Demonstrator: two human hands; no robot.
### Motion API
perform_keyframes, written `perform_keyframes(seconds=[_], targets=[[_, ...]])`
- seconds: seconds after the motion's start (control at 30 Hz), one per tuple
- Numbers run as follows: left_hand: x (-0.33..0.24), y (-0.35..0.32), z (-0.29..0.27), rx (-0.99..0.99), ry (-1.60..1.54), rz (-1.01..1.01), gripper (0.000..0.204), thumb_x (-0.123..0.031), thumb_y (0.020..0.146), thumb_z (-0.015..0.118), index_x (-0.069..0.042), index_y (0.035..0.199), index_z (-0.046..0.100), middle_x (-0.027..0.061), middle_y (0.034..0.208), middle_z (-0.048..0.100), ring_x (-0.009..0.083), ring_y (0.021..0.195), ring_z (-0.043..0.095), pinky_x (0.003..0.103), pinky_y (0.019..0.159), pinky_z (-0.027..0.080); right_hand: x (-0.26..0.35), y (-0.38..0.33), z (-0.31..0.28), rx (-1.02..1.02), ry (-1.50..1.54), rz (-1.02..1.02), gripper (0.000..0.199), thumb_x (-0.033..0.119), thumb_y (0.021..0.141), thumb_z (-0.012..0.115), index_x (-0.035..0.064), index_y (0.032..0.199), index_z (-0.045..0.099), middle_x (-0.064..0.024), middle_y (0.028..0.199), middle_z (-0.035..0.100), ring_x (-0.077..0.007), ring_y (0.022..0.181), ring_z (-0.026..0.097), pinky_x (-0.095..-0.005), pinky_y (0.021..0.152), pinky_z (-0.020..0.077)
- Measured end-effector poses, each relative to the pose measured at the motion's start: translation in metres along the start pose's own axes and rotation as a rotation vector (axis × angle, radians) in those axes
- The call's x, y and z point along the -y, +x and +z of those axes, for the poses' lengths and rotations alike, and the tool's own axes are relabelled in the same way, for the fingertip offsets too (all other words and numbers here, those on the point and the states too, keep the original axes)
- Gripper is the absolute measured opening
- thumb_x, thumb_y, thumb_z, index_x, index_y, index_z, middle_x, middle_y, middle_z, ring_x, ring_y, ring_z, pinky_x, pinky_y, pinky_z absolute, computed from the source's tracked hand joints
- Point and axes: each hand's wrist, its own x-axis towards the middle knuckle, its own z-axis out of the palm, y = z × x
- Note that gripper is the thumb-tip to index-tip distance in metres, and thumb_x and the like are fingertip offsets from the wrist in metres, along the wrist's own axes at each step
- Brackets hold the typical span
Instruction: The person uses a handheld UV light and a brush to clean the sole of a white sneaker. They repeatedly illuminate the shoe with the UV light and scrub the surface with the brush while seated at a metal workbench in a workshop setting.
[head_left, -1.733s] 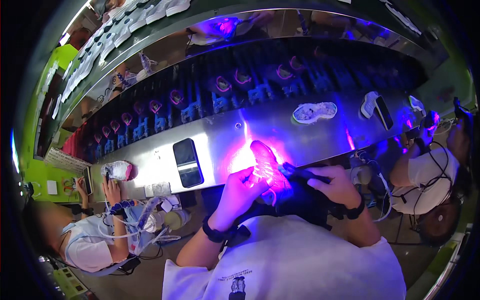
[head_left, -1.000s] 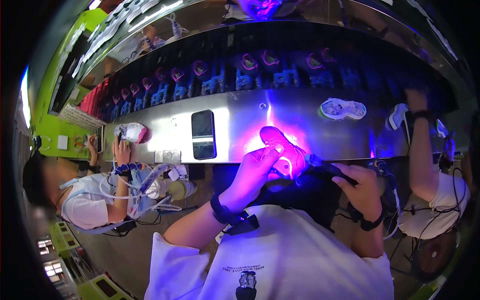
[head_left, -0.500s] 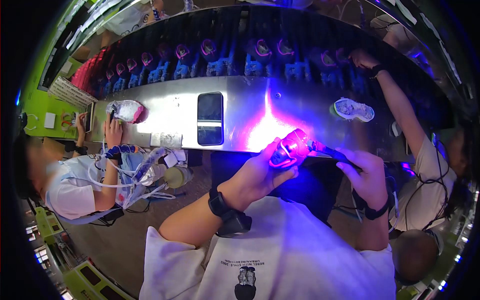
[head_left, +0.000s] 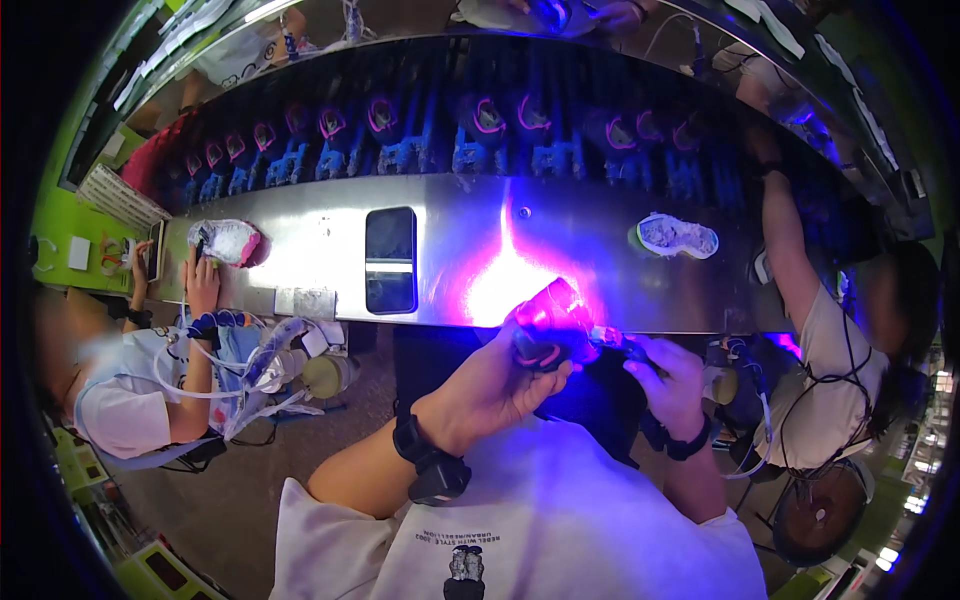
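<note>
Shoe (head_left: 550,318) in my left hand (head_left: 490,385), held just off near edge of metal tabletop (head_left: 570,225). Long axis runs diagonal, upper end tipped up-right toward tabletop; can't tell toe from heel in purple glow. Left grip wrapped tight round lower end. Right hand (head_left: 672,375) pinching slim tool (head_left: 618,342), tip touching shoe. Another shoe sole (head_left: 678,236) on tabletop, well apart.
</note>
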Motion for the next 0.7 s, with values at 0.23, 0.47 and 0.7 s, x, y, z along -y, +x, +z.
perform_keyframes(seconds=[0.23, 0.47, 0.7], targets=[[-0.014, 0.018, 0.003, 0.093, 0.831, 0.416, 0.051, -0.039, 0.107, 0.052, 0.002, 0.139, 0.051, 0.0141, 0.126, 0.067, 0.0236, 0.107, 0.07, 0.038, 0.095, 0.056, 0.007, -0.002, -0.037, -0.091, 0.243, 0.167, 0.037, 0.009, 0.09, 0.074, 0.003, 0.126, 0.07, -0.0107, 0.086, 0.071, -0.0175, 0.073, 0.068, -0.0289, 0.072, 0.0535], [0.015, 0.045, 0.06, 0.094, 1.197, 0.55, 0.064, -0.032, 0.094, 0.075, 0.002, 0.142, 0.051, 0.0071, 0.121, 0.068, 0.0149, 0.108, 0.067, 0.032, 0.097, 0.053, 0.005, 0.01, -0.044, -0.316, 0.235, 0.015, 0.039, 0.008, 0.093, 0.071, 0.0042, 0.131, 0.065, -0.0138, 0.082, 0.068, -0.0251, 0.07, 0.066, -0.0339, 0.069, 0.0527], [0.023, 0.05, 0.099, -0.012, 1.251, 0.687, 0.064, -0.018, 0.093, 0.076, 0.003, 0.146, 0.048, 0.0094, 0.12, 0.068, 0.0154, 0.107, 0.067, 0.032, 0.095, 0.054, -0.019, -0.014, -0.037, -0.311, 0.239, -0.146, 0.04, 0.01, 0.088, 0.077, 0.0056, 0.126, 0.07, -0.0174, 0.091, 0.071, -0.0293, 0.077, 0.069, -0.0352, 0.072, 0.0534]])
